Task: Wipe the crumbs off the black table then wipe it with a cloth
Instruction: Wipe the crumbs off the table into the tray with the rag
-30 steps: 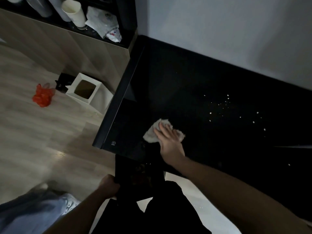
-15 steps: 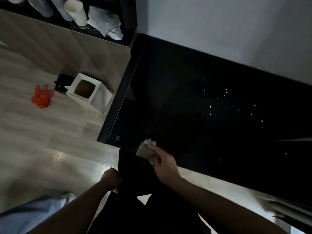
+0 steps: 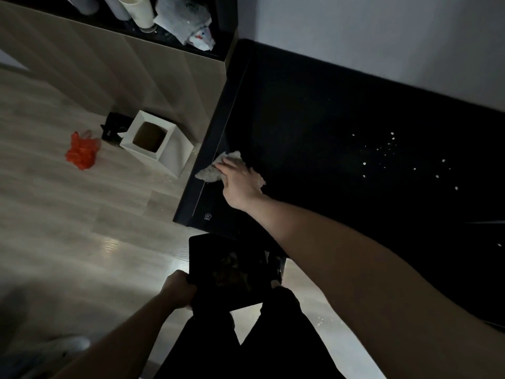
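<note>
R hand [image 3: 240,181] lay flat w/ fingers straight, pressing cloth [image 3: 211,172] onto black table [image 3: 314,127] at its left edge. Crumbs [image 3: 390,157] sat scattered toward table's right side. L hand [image 3: 179,289] gripped black tray [image 3: 226,272] just below near edge.

Both forearms [image 3: 355,269] are bare right up to the frame's edge, with no sleeve, watch or ring showing on either. The hands [image 3: 240,184] wear no gloves. Below, the legs are in loose black trousers [image 3: 273,337], dark and plain, without visible markings.
</note>
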`<state>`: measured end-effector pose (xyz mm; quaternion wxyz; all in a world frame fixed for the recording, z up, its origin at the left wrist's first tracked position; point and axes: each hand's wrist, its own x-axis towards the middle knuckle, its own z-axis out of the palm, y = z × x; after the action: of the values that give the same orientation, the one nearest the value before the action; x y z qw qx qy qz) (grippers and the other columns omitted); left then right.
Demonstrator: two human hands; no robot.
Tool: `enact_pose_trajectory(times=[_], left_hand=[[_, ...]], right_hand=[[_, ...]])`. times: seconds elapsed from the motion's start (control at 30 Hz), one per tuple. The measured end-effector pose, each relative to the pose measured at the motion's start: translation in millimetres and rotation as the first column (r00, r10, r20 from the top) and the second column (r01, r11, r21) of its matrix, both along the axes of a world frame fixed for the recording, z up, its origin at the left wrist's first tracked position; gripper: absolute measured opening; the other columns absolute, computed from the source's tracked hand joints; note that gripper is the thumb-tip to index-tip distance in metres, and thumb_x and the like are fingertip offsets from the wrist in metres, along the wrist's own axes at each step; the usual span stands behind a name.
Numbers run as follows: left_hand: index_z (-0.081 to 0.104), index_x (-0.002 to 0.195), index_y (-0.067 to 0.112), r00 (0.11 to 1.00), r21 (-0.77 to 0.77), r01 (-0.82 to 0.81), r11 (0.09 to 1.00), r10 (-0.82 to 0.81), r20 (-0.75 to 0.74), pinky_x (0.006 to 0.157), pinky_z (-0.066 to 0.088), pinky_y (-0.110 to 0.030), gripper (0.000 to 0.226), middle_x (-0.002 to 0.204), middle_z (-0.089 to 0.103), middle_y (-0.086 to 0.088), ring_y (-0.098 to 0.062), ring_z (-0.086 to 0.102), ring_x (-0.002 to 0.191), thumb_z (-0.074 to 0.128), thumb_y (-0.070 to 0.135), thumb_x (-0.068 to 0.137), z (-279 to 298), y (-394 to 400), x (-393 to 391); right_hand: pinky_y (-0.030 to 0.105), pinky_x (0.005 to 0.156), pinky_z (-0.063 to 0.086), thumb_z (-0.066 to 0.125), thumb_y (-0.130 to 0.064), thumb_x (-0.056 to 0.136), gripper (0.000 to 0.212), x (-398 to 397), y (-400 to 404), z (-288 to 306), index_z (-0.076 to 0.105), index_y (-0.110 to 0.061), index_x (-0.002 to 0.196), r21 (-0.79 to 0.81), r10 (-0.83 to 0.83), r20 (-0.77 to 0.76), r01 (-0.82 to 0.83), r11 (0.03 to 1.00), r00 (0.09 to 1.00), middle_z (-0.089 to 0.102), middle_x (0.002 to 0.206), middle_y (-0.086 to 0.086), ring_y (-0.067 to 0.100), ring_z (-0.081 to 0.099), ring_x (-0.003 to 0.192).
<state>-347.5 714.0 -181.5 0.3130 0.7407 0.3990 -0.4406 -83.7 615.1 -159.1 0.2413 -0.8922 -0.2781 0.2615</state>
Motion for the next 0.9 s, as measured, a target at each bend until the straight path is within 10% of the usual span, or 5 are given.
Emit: enact_pose_trajectory(times=[0.1, 0.3, 0.5, 0.73, 0.9], left_hand=[[0.064, 0.054, 0.006, 1.0, 0.007, 0.022, 1.0, -0.022, 0.011, 0.055, 0.045, -0.027, 0.02, 0.062, 0.067, -0.015, -0.03, 0.071, 0.066, 0.06, 0.018, 0.069, -0.4, 5.5, -2.1], [0.064, 0.053, 0.005, 0.999, -0.002, 0.042, 0.999, -0.042, 0.026, 0.057, 0.051, -0.032, 0.022, 0.062, 0.07, -0.014, -0.031, 0.074, 0.073, 0.058, 0.022, 0.065, 1.7, 11.0, -5.4], [0.052, 0.048, 0.012, 0.996, -0.001, 0.09, 0.996, -0.089, 0.01, 0.056, 0.045, -0.028, 0.025, 0.06, 0.061, -0.011, -0.034, 0.073, 0.077, 0.061, 0.016, 0.072, 2.7, 11.6, -1.7], [0.056, 0.051, 0.013, 0.991, -0.013, 0.133, 0.991, -0.134, -0.018, 0.057, 0.047, -0.028, 0.021, 0.054, 0.057, -0.001, -0.028, 0.072, 0.073, 0.06, 0.017, 0.071, 8.5, 2.4, 8.0], [0.069, 0.065, 0.003, 0.995, -0.033, 0.1, 0.994, -0.101, -0.021, 0.067, 0.06, -0.036, 0.022, 0.068, 0.073, -0.012, -0.027, 0.075, 0.072, 0.056, 0.021, 0.066, 3.8, -4.1, 8.9]], right_hand=[[0.056, 0.129, 0.007, 0.052, -0.017, 0.103, 0.062, -20.2, -1.3, -16.7, 0.033, -0.028, 0.161, -0.104, 0.097, 0.055, -0.09, 0.99, 0.994, 0.008, 0.175, -0.002, 0.027, 0.006, 0.161], [0.043, 0.128, 0.014, 0.052, -0.001, 0.092, 0.064, -102.9, -57.3, -18.8, 0.051, -0.023, 0.153, 0.106, 0.199, 0.018, -0.2, 0.974, 0.98, 0.032, 0.169, 0.001, 0.023, 0.022, 0.159], [0.028, 0.117, 0.041, 0.047, -0.011, 0.095, 0.054, -169.9, -97.5, 16.0, 0.06, -0.036, 0.141, 0.193, -0.047, -0.357, 0.123, 0.974, 0.933, 0.062, 0.146, -0.01, 0.011, 0.056, 0.137], [0.012, 0.083, 0.048, 0.049, -0.007, 0.101, 0.051, -102.6, -137.6, 46.6, 0.062, -0.038, 0.138, 0.217, -0.339, -0.305, 0.412, 0.885, 0.89, 0.071, 0.106, -0.025, -0.015, 0.063, 0.083], [0.021, 0.109, 0.044, 0.05, -0.002, 0.099, 0.049, 7.1, -152.0, 43.3, 0.06, -0.019, 0.144, 0.278, -0.505, -0.075, 0.505, 0.817, 0.86, 0.069, 0.137, 0.004, 0.017, 0.065, 0.125]])
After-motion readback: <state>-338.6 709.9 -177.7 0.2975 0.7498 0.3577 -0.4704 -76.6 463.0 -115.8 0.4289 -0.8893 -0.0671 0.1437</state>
